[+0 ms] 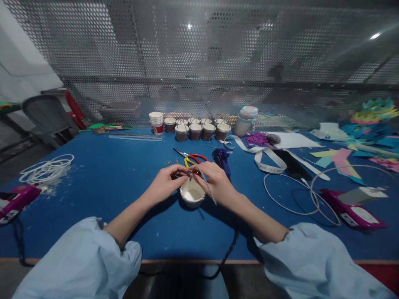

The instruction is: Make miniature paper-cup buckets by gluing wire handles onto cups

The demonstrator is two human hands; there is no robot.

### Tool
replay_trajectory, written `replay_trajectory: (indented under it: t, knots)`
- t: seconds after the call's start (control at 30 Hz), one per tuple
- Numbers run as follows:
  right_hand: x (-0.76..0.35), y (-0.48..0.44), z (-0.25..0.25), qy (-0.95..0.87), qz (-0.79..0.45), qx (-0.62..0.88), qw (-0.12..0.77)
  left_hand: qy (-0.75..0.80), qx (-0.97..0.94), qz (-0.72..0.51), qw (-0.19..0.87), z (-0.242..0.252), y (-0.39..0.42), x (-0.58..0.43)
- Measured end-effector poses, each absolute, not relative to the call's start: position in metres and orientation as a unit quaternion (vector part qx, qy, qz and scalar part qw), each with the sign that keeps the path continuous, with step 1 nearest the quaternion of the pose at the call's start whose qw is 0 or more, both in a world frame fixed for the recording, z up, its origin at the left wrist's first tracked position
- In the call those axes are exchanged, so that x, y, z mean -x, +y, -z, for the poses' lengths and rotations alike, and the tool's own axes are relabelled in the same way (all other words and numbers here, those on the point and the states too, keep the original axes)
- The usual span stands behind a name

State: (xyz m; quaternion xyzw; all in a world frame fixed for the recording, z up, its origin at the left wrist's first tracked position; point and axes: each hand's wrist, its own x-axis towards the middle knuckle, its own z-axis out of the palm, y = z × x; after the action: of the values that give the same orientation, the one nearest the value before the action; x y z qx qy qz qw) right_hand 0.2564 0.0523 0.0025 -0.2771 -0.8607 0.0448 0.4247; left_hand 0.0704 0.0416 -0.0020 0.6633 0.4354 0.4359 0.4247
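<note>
at middle of blue table (174, 238), small cup (192, 201) between both hands. left hand (166, 181): fingertips bunched at far rim; cannot tell if gripping cup or cord. right hand (215, 178): pinching thin cord (209, 190) over rim. beyond, red-and-yellow-handled tool (186, 157), glue gun (222, 159). farther, clustered similar cups (195, 132), paper cup stack (156, 123), jar (243, 125).

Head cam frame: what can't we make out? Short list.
All head view:
What exactly the left hand and right hand pinch, the cord or the rim of the cup: their own fingers cover it.
Lower parts of the back-row cups: behind the front-row cups.
Far end of the left purple device: cut off by the left edge.
Full lettering on the white ribbon: too small.
</note>
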Motion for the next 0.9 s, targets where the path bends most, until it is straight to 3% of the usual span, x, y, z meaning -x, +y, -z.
replay_trajectory:
  t: [0.23,0.63,0.9]
  knots:
    - [-0.257,0.055,-0.002,-0.877,-0.069,0.259,0.398,0.434,-0.661,-0.439,0.426,0.002,0.043,-0.071]
    - [-0.25,0.062,0.006,-0.833,-0.147,0.232,0.48,0.433,-0.671,-0.425,0.426,-0.001,0.042,-0.072]
    - [-0.248,0.062,0.01,-0.795,-0.242,0.286,0.477,0.452,-0.691,-0.443,0.35,0.0,0.042,-0.074]
